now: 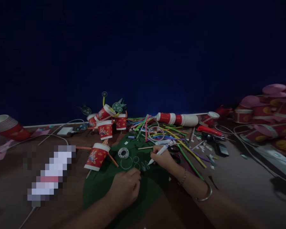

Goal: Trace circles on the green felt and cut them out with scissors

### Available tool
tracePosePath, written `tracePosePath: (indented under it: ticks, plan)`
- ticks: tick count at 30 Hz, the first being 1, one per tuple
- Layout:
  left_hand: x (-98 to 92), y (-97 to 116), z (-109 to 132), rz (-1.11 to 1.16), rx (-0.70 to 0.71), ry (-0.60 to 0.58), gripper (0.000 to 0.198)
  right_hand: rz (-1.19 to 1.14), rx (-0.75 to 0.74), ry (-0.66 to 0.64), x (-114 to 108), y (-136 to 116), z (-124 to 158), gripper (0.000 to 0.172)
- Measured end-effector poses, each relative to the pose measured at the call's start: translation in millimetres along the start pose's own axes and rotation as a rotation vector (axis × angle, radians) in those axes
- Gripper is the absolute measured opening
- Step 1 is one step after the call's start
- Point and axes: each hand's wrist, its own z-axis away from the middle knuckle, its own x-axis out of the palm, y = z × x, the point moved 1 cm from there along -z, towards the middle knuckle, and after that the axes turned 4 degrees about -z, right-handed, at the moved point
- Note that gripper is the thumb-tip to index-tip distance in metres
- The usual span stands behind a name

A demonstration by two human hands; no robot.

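A dark green sheet (pixel 102 187) lies on the brown surface in front of me. My right hand (pixel 162 158) is closed on a white marker (pixel 157 154), whose tip touches the sheet beside white drawn circles and leaf shapes (pixel 135 163). My left hand (pixel 125 187) rests curled on the sheet just below those drawings, pressing it down. A roll of tape (pixel 123 153) sits on the sheet above the circles. A red paper cup (pixel 96 156) pierced by an orange straw lies tilted at the sheet's left edge.
Several coloured straws (pixel 154 130) are heaped behind the sheet, with a lying stack of red cups (pixel 177 119) and a cluster of decorated cups (pixel 106 122). Red-handled scissors (pixel 208 130) and scraps lie right. More cups (pixel 264 114) pile far right. Cables cross the surface.
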Motion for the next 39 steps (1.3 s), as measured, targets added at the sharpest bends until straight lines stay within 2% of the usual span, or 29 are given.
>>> tracePosePath:
  ticks: [4, 17, 22, 31, 39]
  plan:
    - [-0.3, 0.3, -0.1, 0.004, 0.003, 0.003, 0.023, 0.061, -0.057, 0.001, 0.4, 0.8, -0.1, 0.021]
    - [0.2, 0.4, -0.1, -0.001, 0.003, 0.001, 0.023, 0.029, -0.006, -0.040, 0.3, -1.3, 1.0, 0.021]
    - [-1.1, 1.0, -0.7, -0.012, 0.008, -0.016, 0.023, 0.042, -0.066, -0.008, 0.3, 2.4, 0.3, 0.021]
    - [1.4, -0.4, 0.0, 0.000, 0.012, -0.004, 0.022, 0.058, -0.050, -0.042, 1.1, 1.1, 0.9, 0.021]
    - [0.5, -0.1, -1.0, -0.040, 0.020, -0.015, 0.024, 0.048, -0.071, -0.007, 1.3, 0.5, 0.3, 0.022]
